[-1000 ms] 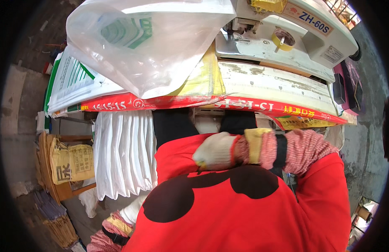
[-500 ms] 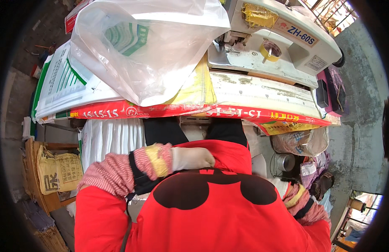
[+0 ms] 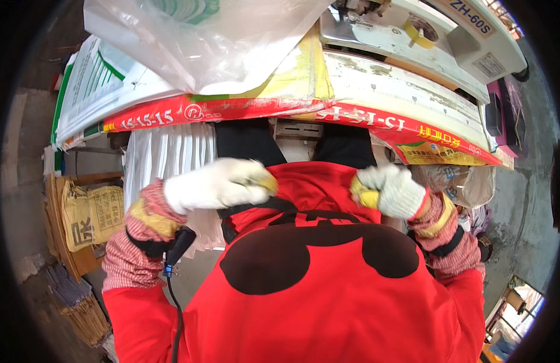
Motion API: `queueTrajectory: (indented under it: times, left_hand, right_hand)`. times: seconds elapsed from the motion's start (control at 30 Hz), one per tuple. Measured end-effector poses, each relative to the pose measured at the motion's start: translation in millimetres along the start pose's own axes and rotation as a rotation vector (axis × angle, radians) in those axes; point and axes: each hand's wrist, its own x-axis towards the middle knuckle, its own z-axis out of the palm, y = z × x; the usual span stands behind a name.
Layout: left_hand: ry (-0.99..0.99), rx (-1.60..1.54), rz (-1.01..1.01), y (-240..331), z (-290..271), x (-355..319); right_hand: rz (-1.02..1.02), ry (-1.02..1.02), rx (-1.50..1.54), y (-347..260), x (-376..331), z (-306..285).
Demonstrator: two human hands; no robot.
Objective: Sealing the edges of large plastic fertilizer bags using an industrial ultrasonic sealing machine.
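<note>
Both hands wear white knit gloves and sit at the chest of the person's own red garment (image 3: 316,302), which carries a large black shape across its front. The left hand (image 3: 216,183) lies with fingers drawn together at the garment's upper edge, its fingertips (image 3: 261,181) pressed to the red cloth just left of the middle — whether it pinches the cloth or only rests on it cannot be told. The right hand (image 3: 392,190) is curled into a fist at the same edge on the other side, its yellowish fingertips turned in against the fabric, and it seems to grip a fold there.

The two hands are apart, the garment's neckline between them. Above them a red printed woven sack (image 3: 280,109) drapes over the edge of a work table, a clear plastic bag (image 3: 207,36) on top, with a pale sewing machine (image 3: 437,42) to the upper right. White sacks (image 3: 165,157) hang at the left.
</note>
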Motion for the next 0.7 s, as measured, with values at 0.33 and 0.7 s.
queueTrajectory:
  times: [0.33,0.7]
  left_hand:
    - [0.191,-0.141,-0.301,-15.0,35.4,-68.0]
    - [0.340,-0.122,-0.131,-26.5,72.8,-55.7]
  right_hand:
    - [-0.349,-0.388,-0.030,-52.3,94.7,30.6]
    - [-0.476,-0.339,-0.293,-49.8,23.7,19.0]
